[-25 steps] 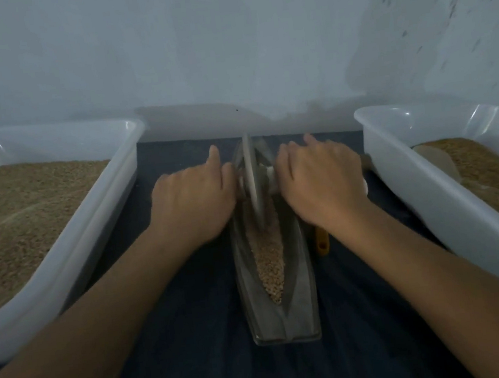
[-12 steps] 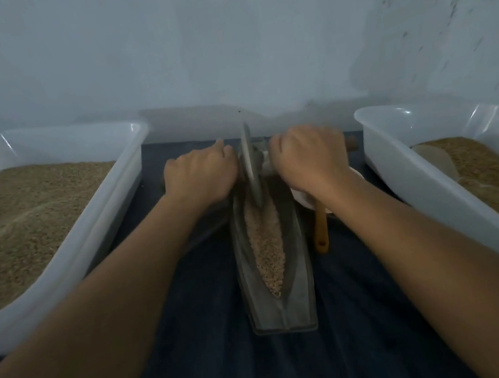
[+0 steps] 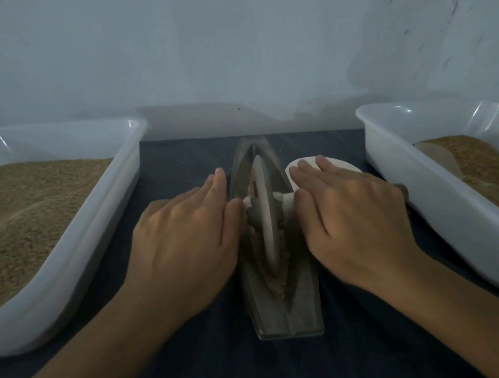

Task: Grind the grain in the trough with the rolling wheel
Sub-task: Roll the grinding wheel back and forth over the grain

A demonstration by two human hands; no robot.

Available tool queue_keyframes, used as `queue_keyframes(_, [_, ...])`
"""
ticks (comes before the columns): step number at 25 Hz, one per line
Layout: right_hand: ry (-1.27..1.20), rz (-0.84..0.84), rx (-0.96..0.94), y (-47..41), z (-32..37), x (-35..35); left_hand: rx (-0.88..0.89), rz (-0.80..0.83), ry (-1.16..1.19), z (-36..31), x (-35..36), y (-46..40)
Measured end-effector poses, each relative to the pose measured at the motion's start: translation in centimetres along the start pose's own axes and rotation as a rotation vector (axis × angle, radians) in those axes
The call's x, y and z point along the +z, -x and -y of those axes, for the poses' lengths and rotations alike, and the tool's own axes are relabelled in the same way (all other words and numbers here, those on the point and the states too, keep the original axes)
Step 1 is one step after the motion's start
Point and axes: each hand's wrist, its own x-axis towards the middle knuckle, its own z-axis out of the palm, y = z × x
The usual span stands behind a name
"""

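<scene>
A grey boat-shaped trough (image 3: 302, 307) lies lengthwise on the dark cloth, with brown grain (image 3: 280, 289) along its groove. The rolling wheel (image 3: 267, 217) stands upright in the groove near the trough's middle, its axle sticking out to both sides. My left hand (image 3: 185, 236) lies flat with straight fingers on the left end of the axle. My right hand (image 3: 347, 208) presses the right end of the axle in the same way, fingers stretched forward. The axle ends are hidden under my palms.
A white tub (image 3: 65, 272) full of grain stands at the left, and a second white tub (image 3: 462, 211) with grain and a scoop stands at the right. A white spoon-like bowl (image 3: 295, 168) lies under my right fingers. A pale wall rises close behind.
The wheel has rolled back toward me from the trough's far end to its middle. Both hands came with it, and their fingers went from curled over the axle to stretched flat.
</scene>
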Motion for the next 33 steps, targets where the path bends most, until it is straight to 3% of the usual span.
queue_keyframes(5, [0.0,0.35,0.149,-7.7,-1.6,5.7,-0.031,0.233,-0.234,0.5,3.7,-8.7])
queue_keyframes(7, [0.02,0.429,0.212,-10.2,-2.8,7.4,-0.145,0.321,-0.151,1.5,5.0,-12.7])
queue_keyframes(10, [0.026,0.369,0.187,-10.2,-2.0,6.9,-0.156,0.33,-0.129,1.7,5.4,-13.0])
queue_keyframes(13, [-0.033,0.249,0.153,-6.1,0.3,3.3,-0.001,0.198,-0.14,1.7,4.1,-6.8])
queue_keyframes(17, [-0.041,0.124,0.057,-0.4,1.1,-1.1,0.048,-0.015,-0.065,0.6,0.6,-0.4])
queue_keyframes(19, [-0.024,0.085,0.031,-0.1,1.2,-1.2,0.053,0.003,-0.057,0.7,0.3,0.2])
queue_keyframes(23, [-0.006,0.242,0.112,-4.6,0.1,2.9,0.089,0.13,-0.185,1.1,3.0,-4.9])
queue_keyframes(27, [-0.042,0.428,0.278,-10.3,-2.7,7.4,-0.171,0.263,-0.068,1.5,5.2,-13.0])
queue_keyframes(30, [-0.057,0.392,0.223,-8.1,-1.7,6.2,-0.126,0.193,-0.105,0.7,4.7,-11.4])
queue_keyframes(33, [-0.085,0.262,0.164,-2.7,-0.3,2.4,-0.025,0.055,-0.048,0.1,2.6,-4.5])
